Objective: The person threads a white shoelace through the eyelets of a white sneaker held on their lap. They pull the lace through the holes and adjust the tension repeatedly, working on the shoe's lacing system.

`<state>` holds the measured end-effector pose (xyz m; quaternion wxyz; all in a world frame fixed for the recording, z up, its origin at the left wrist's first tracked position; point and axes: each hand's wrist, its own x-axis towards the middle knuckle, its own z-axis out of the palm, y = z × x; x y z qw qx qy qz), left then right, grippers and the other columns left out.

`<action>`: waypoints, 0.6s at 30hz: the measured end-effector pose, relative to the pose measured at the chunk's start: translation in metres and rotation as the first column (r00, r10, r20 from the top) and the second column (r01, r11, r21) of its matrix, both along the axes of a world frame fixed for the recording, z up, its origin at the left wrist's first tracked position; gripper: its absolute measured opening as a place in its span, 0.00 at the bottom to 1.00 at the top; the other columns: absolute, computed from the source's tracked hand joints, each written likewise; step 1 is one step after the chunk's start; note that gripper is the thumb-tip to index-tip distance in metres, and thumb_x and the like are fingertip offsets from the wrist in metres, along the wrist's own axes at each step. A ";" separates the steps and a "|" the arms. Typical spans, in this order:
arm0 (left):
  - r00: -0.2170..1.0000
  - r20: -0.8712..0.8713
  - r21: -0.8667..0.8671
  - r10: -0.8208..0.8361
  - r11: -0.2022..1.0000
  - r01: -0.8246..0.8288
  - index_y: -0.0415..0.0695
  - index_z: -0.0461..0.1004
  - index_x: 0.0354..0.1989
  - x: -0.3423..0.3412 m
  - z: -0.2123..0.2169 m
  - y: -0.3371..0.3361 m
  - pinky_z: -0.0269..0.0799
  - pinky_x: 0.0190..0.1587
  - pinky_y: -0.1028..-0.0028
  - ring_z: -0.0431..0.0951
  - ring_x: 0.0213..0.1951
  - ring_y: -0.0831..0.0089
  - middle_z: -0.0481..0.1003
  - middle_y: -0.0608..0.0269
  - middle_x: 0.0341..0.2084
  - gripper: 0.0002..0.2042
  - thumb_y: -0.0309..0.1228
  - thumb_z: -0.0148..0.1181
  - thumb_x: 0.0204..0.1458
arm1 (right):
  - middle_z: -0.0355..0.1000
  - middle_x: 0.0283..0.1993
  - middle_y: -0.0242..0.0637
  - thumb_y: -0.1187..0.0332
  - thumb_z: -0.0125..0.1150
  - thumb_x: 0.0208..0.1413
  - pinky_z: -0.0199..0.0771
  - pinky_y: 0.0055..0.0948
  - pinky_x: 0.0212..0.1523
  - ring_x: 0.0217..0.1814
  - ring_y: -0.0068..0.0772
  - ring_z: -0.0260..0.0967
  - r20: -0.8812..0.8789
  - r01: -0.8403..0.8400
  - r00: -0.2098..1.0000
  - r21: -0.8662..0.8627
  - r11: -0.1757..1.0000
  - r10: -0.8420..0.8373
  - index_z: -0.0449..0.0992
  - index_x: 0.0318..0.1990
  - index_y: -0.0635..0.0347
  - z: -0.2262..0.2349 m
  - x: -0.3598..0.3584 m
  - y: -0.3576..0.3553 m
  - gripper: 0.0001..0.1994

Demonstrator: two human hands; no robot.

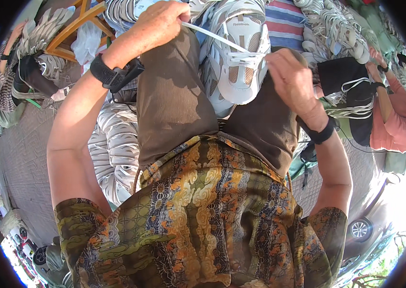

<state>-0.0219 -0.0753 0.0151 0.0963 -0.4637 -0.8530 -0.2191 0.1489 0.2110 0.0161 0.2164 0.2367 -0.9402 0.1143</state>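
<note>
A white and beige sneaker sits between my knees, toe toward me, with white laces across its upper. My left hand is closed on one end of the shoelace, raised left of the shoe, and the lace runs taut from it to the eyelets. At the shoe's right side, my right hand has its fingers bent together by the lace rows. What lies between those fingertips is hidden. Brown trousers cover my legs on both sides of the shoe.
Stacked pale shoe parts stand beside my left leg; more shoe uppers are heaped at the far right. A wooden frame and a plastic bag are at far left. Other people sit on both sides; one wears a pink top.
</note>
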 end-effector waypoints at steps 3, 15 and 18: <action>0.998 0.032 0.046 0.057 0.997 -0.059 0.37 0.69 0.27 0.002 0.013 -0.004 0.68 0.26 0.67 0.73 0.23 0.65 0.71 0.55 0.18 0.02 0.22 0.52 0.47 | 0.67 0.28 0.40 0.76 0.51 0.50 0.69 0.38 0.25 0.26 0.44 0.69 0.086 -0.020 0.996 0.000 1.000 0.020 0.68 0.31 0.58 -0.016 -0.008 -0.017 0.02; 0.924 0.375 0.020 0.073 0.996 -0.086 0.35 0.74 0.31 0.006 0.019 -0.010 0.68 0.29 0.68 0.76 0.26 0.63 0.75 0.51 0.22 0.06 0.22 0.52 0.46 | 0.71 0.29 0.44 0.70 0.55 0.53 0.70 0.43 0.27 0.27 0.49 0.71 0.306 0.122 0.928 0.293 0.948 -0.214 0.66 0.36 0.60 -0.029 -0.026 -0.024 0.07; 0.903 0.425 0.017 0.067 0.997 -0.081 0.35 0.74 0.31 0.007 0.017 -0.006 0.68 0.28 0.68 0.76 0.25 0.65 0.75 0.52 0.22 0.06 0.22 0.52 0.47 | 0.72 0.28 0.43 0.71 0.55 0.53 0.70 0.41 0.27 0.27 0.48 0.71 0.262 0.095 0.950 0.284 0.954 -0.173 0.66 0.36 0.60 -0.028 -0.026 -0.022 0.06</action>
